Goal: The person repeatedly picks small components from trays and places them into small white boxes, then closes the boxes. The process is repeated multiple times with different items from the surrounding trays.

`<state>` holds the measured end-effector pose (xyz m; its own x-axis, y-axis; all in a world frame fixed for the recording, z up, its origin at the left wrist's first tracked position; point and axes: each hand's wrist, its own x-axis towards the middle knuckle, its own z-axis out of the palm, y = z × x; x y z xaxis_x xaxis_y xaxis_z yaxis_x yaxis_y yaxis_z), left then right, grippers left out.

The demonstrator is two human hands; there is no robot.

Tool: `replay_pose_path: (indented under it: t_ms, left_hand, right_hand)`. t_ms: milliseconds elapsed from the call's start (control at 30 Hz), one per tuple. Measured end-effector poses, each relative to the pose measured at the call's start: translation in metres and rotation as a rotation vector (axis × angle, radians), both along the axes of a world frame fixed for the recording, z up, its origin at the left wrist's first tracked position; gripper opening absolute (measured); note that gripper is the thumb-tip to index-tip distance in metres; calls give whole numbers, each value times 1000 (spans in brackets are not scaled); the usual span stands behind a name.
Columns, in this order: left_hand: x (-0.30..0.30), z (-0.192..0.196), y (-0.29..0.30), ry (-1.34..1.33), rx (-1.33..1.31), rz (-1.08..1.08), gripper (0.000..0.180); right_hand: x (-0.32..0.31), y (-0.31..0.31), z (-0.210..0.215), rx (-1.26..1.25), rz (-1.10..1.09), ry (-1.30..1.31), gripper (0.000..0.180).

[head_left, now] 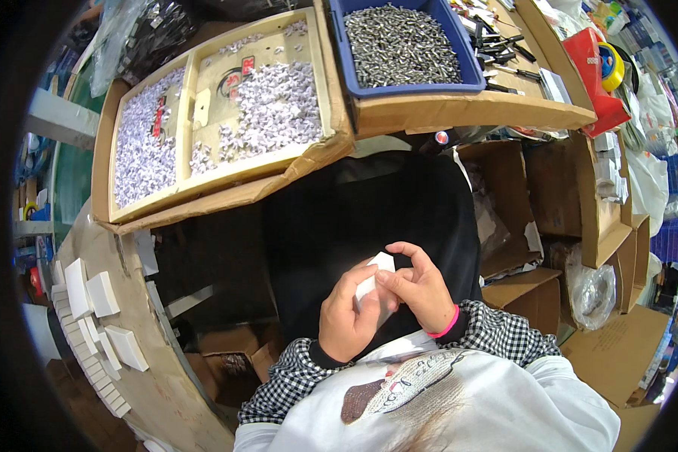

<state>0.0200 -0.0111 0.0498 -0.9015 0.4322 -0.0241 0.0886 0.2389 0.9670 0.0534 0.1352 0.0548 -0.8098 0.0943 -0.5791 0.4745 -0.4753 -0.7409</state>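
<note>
Small white box (pixel 374 277) held between both hands; left hand (pixel 346 316) grip wrapped below, right hand (pixel 420 290) fingertips pinched on its upper-right end; long axis tilted up-right.

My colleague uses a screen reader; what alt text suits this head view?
Both hands, left hand and right hand, hold a small white box over a dark lap. Ahead sit a cardboard tray of small white parts and a blue bin of metal screws.

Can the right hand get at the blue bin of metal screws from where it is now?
Probably yes. The right hand is busy on the small white box with the left hand, but nothing blocks the way up to the blue bin.
</note>
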Motion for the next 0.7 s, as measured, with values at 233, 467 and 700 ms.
replay_pose_path:
  t_ms: [233,467,700]
  left_hand:
    - [3,-8,1,-169,66,251,18]
    - [-21,31,-46,-300,253,225,21]
    - [-42,124,-170,820,-514,981,39]
  right_hand:
    - [1,-2,3,84,305,-124,56]
    - [-17,-8,19,351,463,123,46]
    - [-28,-9,33,326,517,264,18]
